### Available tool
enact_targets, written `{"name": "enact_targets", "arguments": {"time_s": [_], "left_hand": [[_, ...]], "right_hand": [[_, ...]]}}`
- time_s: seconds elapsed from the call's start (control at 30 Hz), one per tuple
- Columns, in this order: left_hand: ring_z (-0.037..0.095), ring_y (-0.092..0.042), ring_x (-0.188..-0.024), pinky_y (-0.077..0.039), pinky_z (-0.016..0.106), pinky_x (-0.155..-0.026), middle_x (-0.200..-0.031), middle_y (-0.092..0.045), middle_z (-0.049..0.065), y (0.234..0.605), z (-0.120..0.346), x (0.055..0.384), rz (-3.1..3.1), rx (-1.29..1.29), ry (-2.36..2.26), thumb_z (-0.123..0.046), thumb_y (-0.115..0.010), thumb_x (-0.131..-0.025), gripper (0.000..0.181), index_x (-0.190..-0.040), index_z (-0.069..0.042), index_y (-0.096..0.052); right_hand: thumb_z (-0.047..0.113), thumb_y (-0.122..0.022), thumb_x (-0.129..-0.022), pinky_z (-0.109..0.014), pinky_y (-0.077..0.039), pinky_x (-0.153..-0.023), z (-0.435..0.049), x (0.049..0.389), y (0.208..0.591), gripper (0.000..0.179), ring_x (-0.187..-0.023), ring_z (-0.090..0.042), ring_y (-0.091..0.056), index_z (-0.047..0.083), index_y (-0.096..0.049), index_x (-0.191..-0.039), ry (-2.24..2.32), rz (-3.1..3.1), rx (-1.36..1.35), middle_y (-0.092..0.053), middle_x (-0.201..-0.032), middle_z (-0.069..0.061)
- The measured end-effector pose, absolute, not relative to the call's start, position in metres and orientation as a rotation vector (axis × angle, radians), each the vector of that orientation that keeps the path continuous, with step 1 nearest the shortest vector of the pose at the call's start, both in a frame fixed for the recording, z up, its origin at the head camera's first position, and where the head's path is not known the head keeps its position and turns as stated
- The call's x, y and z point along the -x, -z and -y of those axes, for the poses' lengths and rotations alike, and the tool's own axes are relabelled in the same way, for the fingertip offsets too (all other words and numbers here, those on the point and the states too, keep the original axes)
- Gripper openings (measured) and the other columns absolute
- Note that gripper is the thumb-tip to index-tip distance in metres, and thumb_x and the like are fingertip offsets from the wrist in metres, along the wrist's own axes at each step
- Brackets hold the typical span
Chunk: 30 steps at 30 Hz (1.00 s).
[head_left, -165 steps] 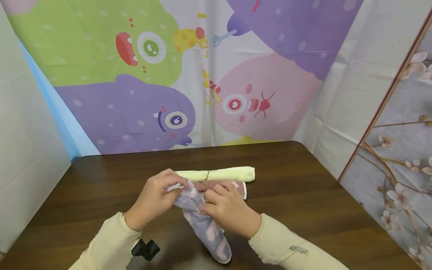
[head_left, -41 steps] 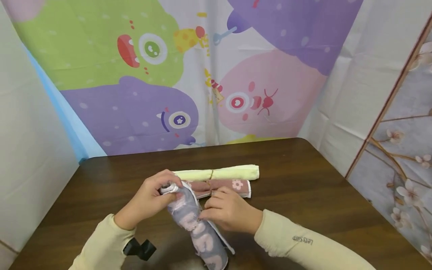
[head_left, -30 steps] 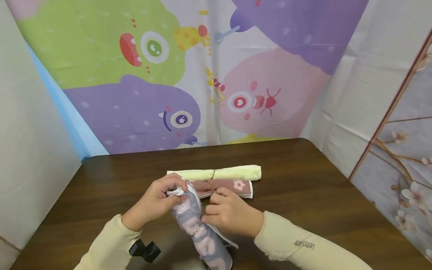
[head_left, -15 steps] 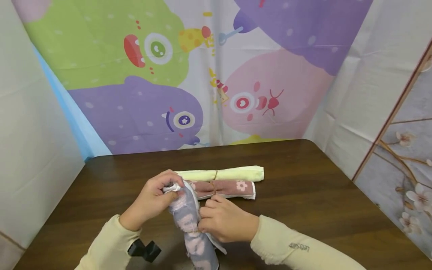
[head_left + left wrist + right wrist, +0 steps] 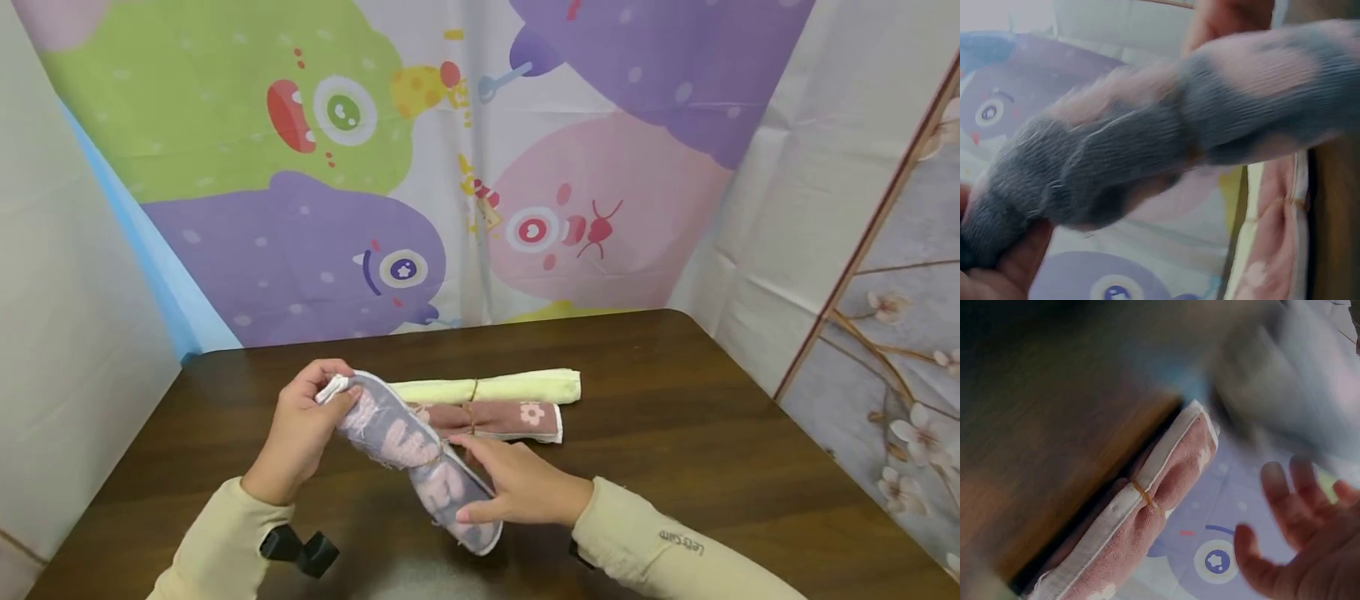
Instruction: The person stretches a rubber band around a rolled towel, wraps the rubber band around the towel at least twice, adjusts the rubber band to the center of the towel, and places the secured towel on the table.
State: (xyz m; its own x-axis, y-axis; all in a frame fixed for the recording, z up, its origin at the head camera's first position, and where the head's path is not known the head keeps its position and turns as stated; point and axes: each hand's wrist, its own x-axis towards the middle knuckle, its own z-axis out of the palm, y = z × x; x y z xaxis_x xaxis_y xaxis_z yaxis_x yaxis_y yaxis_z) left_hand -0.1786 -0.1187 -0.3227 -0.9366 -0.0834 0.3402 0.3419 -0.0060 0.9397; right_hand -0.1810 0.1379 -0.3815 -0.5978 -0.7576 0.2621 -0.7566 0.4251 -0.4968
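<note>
My left hand (image 5: 296, 429) grips the upper end of a rolled grey towel with pink patches (image 5: 405, 446), thumb in front. The roll slants down to the right above the table, its middle pinched in by a thin rubber band (image 5: 435, 457). Beside its lower half, my right hand (image 5: 528, 487) has its fingers spread and extended, index fingertip close by the band, thumb over the lower part. In the right wrist view the same hand (image 5: 1316, 550) appears open, with the towel a blur above it. The left wrist view shows the band's waist across the grey roll (image 5: 1129, 150).
Behind the hands, a rolled dusty-pink towel with a white flower (image 5: 502, 419) and a pale yellow roll (image 5: 532, 386) lie side by side, each banded at the middle. They rest on a dark wooden table (image 5: 675, 442). A cartoon-printed curtain (image 5: 337, 250) hangs at the table's far edge.
Earlier both hands worked at the grey towel's middle and upper end. Now my right fingers have uncurled from the band, and my left hand has swung the roll's upper end leftward and up.
</note>
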Motion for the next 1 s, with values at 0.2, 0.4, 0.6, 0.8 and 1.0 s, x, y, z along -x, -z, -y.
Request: {"name": "enact_targets", "arguments": {"time_s": [0.2,0.4,0.6,0.8,1.0], "left_hand": [[0.008,-0.055,-0.070,-0.050,0.019,-0.056,-0.086,-0.053,0.000,0.327,0.121,0.175,1.588,0.153,2.343,0.015,-0.050,-0.089,0.032,-0.091,-0.016,-0.059],[0.009,-0.056,-0.075,-0.052,0.020,-0.059,-0.089,-0.054,0.000,0.340,0.123,0.175,1.582,0.268,2.355,0.012,-0.052,-0.090,0.031,-0.097,-0.017,-0.060],[0.009,-0.057,-0.076,-0.051,0.022,-0.057,-0.092,-0.056,0.000,0.360,0.137,0.177,2.025,0.607,2.073,0.019,-0.058,-0.081,0.056,-0.113,-0.027,-0.056],[0.007,-0.055,-0.069,-0.048,0.025,-0.050,-0.089,-0.054,0.002,0.369,0.146,0.186,2.337,0.889,1.688,0.018,-0.066,-0.071,0.041,-0.105,-0.001,-0.053],[0.011,-0.051,-0.071,-0.046,0.026,-0.055,-0.084,-0.057,0.003,0.384,0.139,0.205,2.576,0.812,1.390,0.011,-0.072,-0.065,0.032,-0.090,-0.004,-0.059]], "right_hand": [[0.028,-0.082,-0.070,-0.033,-0.047,-0.080,-0.138,0.187,0.382,0.080,-0.097,-0.015,-0.058,0.004,-0.046,-0.138,0.997,-2.872,1.209,-0.061,-0.122,-0.008],[0.015,-0.081,-0.061,-0.038,-0.041,-0.084,-0.155,0.194,0.380,0.064,-0.092,-0.013,-0.058,0.009,-0.060,-0.121,1.098,-2.986,1.223,-0.066,-0.114,0.000],[0.010,-0.075,-0.061,-0.025,-0.045,-0.065,-0.183,0.192,0.379,0.049,-0.073,-0.007,-0.052,0.012,-0.061,-0.107,0.968,-2.942,1.220,-0.064,-0.095,0.003],[0.003,-0.072,-0.063,-0.026,-0.047,-0.071,-0.198,0.195,0.375,0.044,-0.089,-0.013,-0.055,0.009,-0.061,-0.105,0.845,-2.921,1.298,-0.061,-0.105,-0.002],[0.003,-0.073,-0.063,-0.029,-0.049,-0.074,-0.202,0.215,0.383,0.043,-0.092,-0.016,-0.060,0.009,-0.064,-0.105,0.611,-2.958,1.384,-0.063,-0.109,-0.006]]}}
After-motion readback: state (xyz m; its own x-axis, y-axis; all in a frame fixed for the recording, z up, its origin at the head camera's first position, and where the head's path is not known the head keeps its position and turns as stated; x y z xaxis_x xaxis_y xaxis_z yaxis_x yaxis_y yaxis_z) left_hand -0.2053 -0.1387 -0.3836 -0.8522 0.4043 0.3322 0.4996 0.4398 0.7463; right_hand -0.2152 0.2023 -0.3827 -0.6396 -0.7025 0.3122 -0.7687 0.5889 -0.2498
